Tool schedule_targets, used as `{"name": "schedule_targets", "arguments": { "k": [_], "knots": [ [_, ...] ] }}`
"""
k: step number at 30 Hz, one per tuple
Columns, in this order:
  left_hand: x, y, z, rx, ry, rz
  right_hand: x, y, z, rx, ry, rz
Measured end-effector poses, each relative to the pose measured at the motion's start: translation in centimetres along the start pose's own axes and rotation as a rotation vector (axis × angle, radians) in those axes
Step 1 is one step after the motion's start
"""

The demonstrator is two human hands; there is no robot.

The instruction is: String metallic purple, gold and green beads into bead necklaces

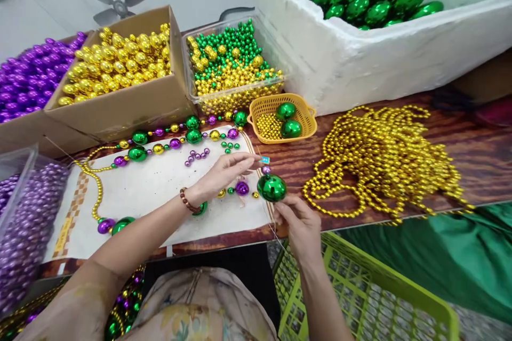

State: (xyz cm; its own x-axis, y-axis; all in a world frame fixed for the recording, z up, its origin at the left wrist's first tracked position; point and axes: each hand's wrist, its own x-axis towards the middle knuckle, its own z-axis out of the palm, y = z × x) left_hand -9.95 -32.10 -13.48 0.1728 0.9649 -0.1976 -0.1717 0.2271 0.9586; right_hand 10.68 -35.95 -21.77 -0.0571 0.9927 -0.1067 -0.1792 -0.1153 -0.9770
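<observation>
My left hand (228,173) reaches over the white mat with its fingers closed together, the tips at a small blue tag (264,160). Just below the tag sits a small purple bead (266,169), and under that a large shiny green bead (272,187). From the right, my right hand (298,218) pinches at the lower side of this green bead. A thin thread (276,234) trails below it. Behind my left wrist, a strung bead necklace (194,136) of green, purple and gold loops across the mat; my forearm hides part of it.
On the mat (140,186) lie loose small purple beads (197,156) and green beads (230,147). An orange basket (308,128) holds gold and green beads. Gold bead strands (392,160) are heaped at right. Bead-filled boxes, including a white foam box (360,64), line the back.
</observation>
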Motion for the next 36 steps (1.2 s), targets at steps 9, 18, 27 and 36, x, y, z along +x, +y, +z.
{"name": "schedule_targets", "arguments": {
  "k": [9,18,27,36],
  "knots": [
    [3.0,-2.4,4.7,-0.298,0.136,0.079,1.2,-0.5,2.7,0.198,0.025,0.114],
    [8.0,-1.0,7.5,0.167,-0.176,0.268,6.1,-6.8,-2.8,-0.111,0.158,-0.168],
    [8.6,2.6,7.5,0.670,-0.319,0.401,9.8,-9.3,-3.2,0.285,0.193,-0.430],
    [8.0,4.3,5.9,0.785,-0.405,0.425,10.0,-9.2,-3.9,0.312,-0.095,-0.333]
  ]
}}
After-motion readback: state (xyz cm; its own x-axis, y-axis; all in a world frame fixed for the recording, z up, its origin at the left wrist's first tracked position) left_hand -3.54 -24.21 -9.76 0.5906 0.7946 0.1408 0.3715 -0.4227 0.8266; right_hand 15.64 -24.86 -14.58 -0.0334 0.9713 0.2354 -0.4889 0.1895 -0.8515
